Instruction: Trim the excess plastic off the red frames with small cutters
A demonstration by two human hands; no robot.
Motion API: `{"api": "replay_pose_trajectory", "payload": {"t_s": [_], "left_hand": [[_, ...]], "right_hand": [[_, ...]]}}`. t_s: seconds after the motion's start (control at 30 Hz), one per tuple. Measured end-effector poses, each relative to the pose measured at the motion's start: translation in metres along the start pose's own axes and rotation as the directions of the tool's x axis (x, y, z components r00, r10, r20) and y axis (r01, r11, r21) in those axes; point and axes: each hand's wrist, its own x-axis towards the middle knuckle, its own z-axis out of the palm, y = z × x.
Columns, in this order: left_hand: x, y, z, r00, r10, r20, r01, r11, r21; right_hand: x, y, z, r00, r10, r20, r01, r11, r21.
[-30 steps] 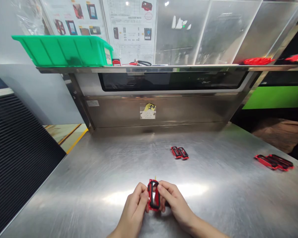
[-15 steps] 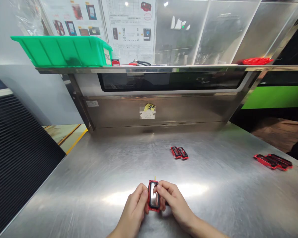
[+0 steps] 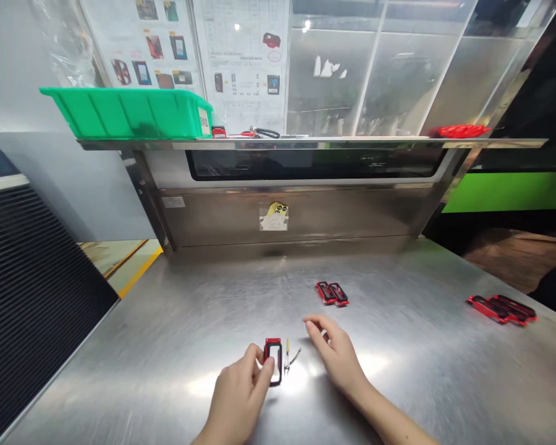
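Observation:
My left hand (image 3: 238, 395) pinches a small red and black frame-shaped part (image 3: 273, 360) and holds it upright just above the steel table (image 3: 167, 346). Right beside that part a pair of thin tweezers (image 3: 288, 360) lies on the table. My right hand (image 3: 334, 354) is off the part, fingers stretched out and apart, hovering over the table. It reaches toward a pair of the same red and black parts (image 3: 332, 293) lying side by side farther back.
More red parts (image 3: 501, 308) lie at the table's right edge. A shelf (image 3: 306, 143) above carries a green bin (image 3: 130, 113), small tools (image 3: 259, 132) and a red item (image 3: 458, 131). Instruction sheets (image 3: 245, 55) hang behind. A black ribbed panel (image 3: 32, 272) stands left.
My right hand let go of the part and moved forward and right with open fingers. The left hand keeps the part alone. The tweezers now show on the table.

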Motion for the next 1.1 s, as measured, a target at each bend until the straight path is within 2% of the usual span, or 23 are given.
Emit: {"api": "replay_pose_trajectory", "payload": {"t_s": [0.1,0.23,0.37,0.53,0.7,0.87,1.0,1.1], "left_hand": [[0.004,0.005,-0.012,0.994,-0.108,-0.003,0.104,0.954,0.282],[0.005,0.013,-0.025,0.983,-0.183,0.022,0.15,0.864,0.48],[0.006,0.014,-0.029,0.974,-0.226,0.015,0.183,0.822,0.539],[0.007,0.012,-0.03,0.975,-0.222,0.002,0.189,0.834,0.519],[0.006,0.013,-0.025,0.979,-0.206,-0.015,0.187,0.855,0.483],[0.007,0.009,-0.018,0.987,-0.158,-0.034,0.156,0.878,0.453],[0.009,0.007,-0.022,0.989,-0.151,-0.003,0.134,0.873,0.469],[0.01,0.008,-0.029,0.989,-0.146,-0.016,0.135,0.857,0.498]], "right_hand": [[0.008,0.015,0.0,0.998,-0.018,-0.062,0.006,0.982,-0.19],[0.012,0.028,0.003,0.997,0.027,-0.075,-0.051,0.937,-0.346],[0.018,0.036,0.002,0.996,0.058,-0.071,-0.083,0.892,-0.445],[0.024,0.038,-0.003,0.998,0.033,-0.054,-0.054,0.884,-0.464],[0.025,0.035,-0.006,0.996,0.03,-0.087,-0.063,0.911,-0.407],[0.023,0.032,-0.007,0.993,0.056,-0.107,-0.085,0.956,-0.281],[0.019,0.027,-0.004,0.993,0.084,-0.085,-0.091,0.992,-0.091],[0.014,0.022,0.002,0.996,0.087,-0.009,-0.085,0.99,0.116]]}}
